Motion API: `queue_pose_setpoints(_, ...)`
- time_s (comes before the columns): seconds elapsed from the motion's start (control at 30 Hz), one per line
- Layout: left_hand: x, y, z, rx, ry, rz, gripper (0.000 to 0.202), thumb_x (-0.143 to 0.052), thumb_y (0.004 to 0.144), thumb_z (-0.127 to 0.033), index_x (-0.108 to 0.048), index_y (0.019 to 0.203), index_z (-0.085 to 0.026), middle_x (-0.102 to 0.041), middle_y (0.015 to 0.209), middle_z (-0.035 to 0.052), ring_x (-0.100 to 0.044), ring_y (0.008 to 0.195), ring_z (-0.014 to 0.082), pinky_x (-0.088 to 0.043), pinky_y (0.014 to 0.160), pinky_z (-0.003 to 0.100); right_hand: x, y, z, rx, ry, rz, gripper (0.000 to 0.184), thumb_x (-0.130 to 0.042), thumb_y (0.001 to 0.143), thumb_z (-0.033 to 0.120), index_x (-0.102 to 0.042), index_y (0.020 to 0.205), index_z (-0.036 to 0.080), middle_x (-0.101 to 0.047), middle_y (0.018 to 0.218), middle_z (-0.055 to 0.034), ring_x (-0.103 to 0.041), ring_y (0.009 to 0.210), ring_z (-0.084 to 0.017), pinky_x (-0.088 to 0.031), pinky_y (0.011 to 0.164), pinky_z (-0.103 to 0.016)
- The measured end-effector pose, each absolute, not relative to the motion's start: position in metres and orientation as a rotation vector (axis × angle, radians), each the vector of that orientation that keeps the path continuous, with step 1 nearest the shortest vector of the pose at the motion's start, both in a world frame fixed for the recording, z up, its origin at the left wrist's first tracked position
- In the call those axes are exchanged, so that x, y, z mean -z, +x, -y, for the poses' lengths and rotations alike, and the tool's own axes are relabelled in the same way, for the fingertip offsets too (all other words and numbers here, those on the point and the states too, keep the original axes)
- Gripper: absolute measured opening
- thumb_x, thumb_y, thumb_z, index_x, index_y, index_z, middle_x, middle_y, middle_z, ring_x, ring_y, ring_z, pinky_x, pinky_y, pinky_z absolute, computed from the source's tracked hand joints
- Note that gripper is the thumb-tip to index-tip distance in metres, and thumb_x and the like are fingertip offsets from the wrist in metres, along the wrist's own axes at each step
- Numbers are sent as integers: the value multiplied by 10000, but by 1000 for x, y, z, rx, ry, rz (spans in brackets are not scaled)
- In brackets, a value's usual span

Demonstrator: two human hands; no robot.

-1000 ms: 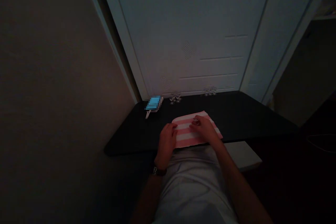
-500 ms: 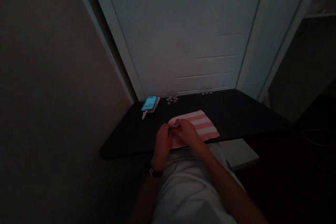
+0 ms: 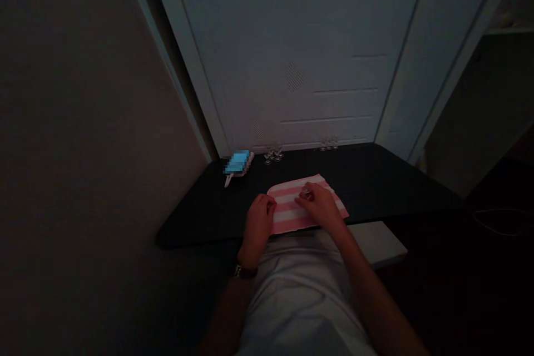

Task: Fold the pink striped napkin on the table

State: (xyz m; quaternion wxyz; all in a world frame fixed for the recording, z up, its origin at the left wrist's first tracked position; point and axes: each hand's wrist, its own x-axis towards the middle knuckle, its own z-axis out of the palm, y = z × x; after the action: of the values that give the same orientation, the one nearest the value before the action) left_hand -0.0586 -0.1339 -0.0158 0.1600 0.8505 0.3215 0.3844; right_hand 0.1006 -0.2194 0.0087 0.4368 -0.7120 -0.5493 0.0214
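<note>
A pink-and-white striped cloth [image 3: 287,214] lies flat near the front edge of the dark table. My right hand [image 3: 323,207] is over its right half, the fingers pinched round a small clear glass [image 3: 306,193], partly hidden by them. At the cloth's left edge rests my left hand [image 3: 259,220], a dark watch on its wrist. Its fingers are curled together; what is between them, if anything, cannot be made out in the dim light. Against the back of the table stand several small clear stemmed glasses [image 3: 273,154], and another little group of glasses [image 3: 329,143] is further right.
At the back left of the black table [image 3: 375,189] is a white device with a lit, blurred blue screen [image 3: 238,162]. A pale panel [image 3: 292,28] rises behind the table. Below the front edge, on the right, lies a white box-like thing [image 3: 381,242].
My right hand has moved right over the cloth, carrying the small glass away from my left hand. The hands, together before, are now apart. My left hand has stayed at the cloth's left edge.
</note>
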Motion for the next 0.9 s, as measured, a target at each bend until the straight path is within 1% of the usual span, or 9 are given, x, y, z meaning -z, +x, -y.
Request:
queue_pose_setpoints(0.1,14,-58,136,-1100,2447,-929,111,-457,794,-105,-542,812,-173,-550,846,28,-524,794,150,-422,744,288,-8,67,204,-93,-1678,1537,89,-616,701,228,-565,741,167,-594,733,-11,-514,676,-124,-359,629,-225)
queue_pose_setpoints(0.17,14,-59,136,-1104,2457,-925,106,-456,797,-110,-540,810,-174,-549,844,28,-524,794,151,-422,746,289,-5,68,203,-121,-1684,1533,92,-613,703,228,-569,755,166,-596,734,-14,-514,683,-129,-364,635,-228)
queue_pose_setpoints(0.3,15,-59,135,-1092,2450,-928,96,-458,802,-119,-535,797,-175,-549,854,29,-527,807,151,-423,760,292,1,118,225,-153,-1789,1352,138,-584,710,225,-580,833,164,-607,776,-26,-536,695,-135,-381,641,-230)
queue_pose_setpoints(0.47,18,-59,133,-1103,2430,-945,93,-468,793,-109,-533,793,-175,-548,845,25,-528,801,152,-423,749,291,0,170,253,-5,-1988,1188,91,-557,716,253,-580,751,172,-593,730,-18,-533,671,-136,-361,605,-228)
queue_pose_setpoints(0.53,18,-59,133,-1104,2437,-935,93,-464,799,-112,-532,800,-176,-546,849,26,-526,800,150,-421,746,288,-3,162,251,-4,-1985,1176,93,-566,710,253,-581,754,173,-594,737,-20,-534,676,-137,-361,604,-228)
queue_pose_setpoints(0.63,17,-59,135,-1104,2459,-917,93,-459,804,-114,-530,804,-174,-544,850,27,-519,805,151,-415,754,289,-8,123,234,-73,-1813,1300,116,-587,707,245,-580,795,170,-600,777,-23,-536,696,-131,-375,637,-229)
queue_pose_setpoints(0.77,14,-59,137,-1091,2464,-921,103,-457,799,-99,-529,814,-171,-542,840,26,-516,792,151,-412,735,287,-13,69,213,-148,-1630,1579,72,-606,705,226,-572,739,171,-594,750,-12,-521,696,-129,-370,636,-227)
queue_pose_setpoints(0.83,12,-59,138,-1084,2466,-921,107,-452,803,-100,-530,818,-171,-541,839,26,-517,787,150,-414,723,284,-12,64,212,-190,-1607,1612,65,-602,707,215,-578,749,172,-603,757,-12,-528,703,-129,-373,634,-225)
queue_pose_setpoints(0.9,12,-59,138,-1081,2475,-927,107,-450,805,-103,-532,805,-172,-541,837,27,-518,789,152,-416,726,285,-8,77,217,-228,-1648,1540,114,-613,695,229,-586,789,169,-617,776,-20,-543,720,-137,-387,640,-228)
